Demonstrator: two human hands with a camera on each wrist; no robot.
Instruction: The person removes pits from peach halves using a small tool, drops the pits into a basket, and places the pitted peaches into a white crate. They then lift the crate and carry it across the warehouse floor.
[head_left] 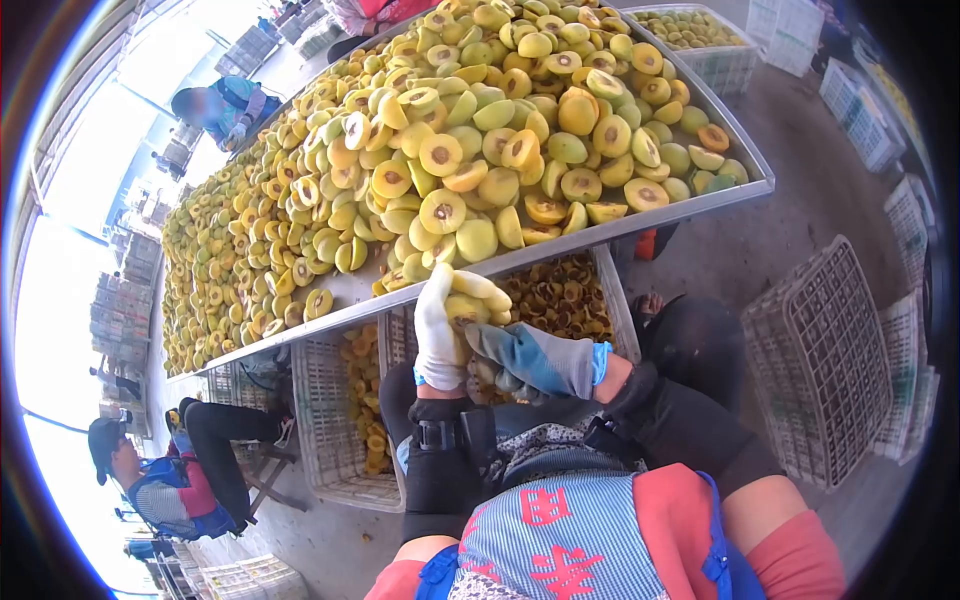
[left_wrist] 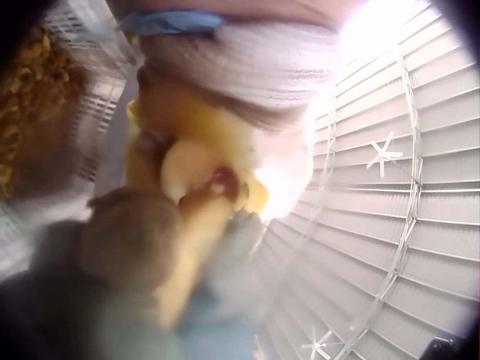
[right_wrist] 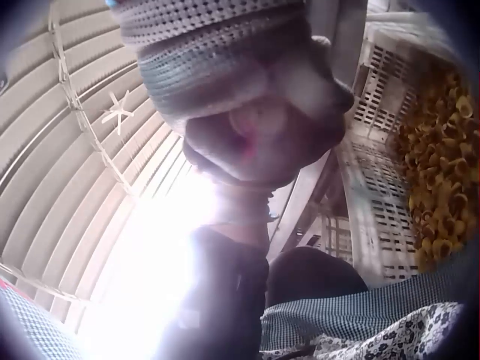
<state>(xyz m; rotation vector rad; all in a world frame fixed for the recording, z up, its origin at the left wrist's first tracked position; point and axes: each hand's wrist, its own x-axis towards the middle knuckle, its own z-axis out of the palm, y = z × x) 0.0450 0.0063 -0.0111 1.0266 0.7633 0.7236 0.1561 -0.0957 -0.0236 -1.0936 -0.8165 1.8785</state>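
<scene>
My left hand (head_left: 437, 335), in a white glove, grips a yellow-green stone-fruit half (head_left: 466, 308) just below the metal table's edge. Close against it is my right hand (head_left: 545, 362) in a grey-blue glove, its fingers curled. In the left wrist view, the cut face of the fruit half (left_wrist: 184, 166) shows a brown stone (left_wrist: 223, 180). A yellowish, stick-like tool (left_wrist: 191, 259) in the right hand meets the fruit at that stone; its tip is hidden. From the right wrist, the right glove (right_wrist: 232, 82) covers the tool.
A metal-rimmed table (head_left: 690, 205) carries a heap of halved fruit (head_left: 440, 155). Beneath its edge stand a crate of fruit pieces (head_left: 560, 290) and another white crate (head_left: 335, 440). An upright crate (head_left: 825, 350) is at the right. A seated person (head_left: 165, 490) is at the left.
</scene>
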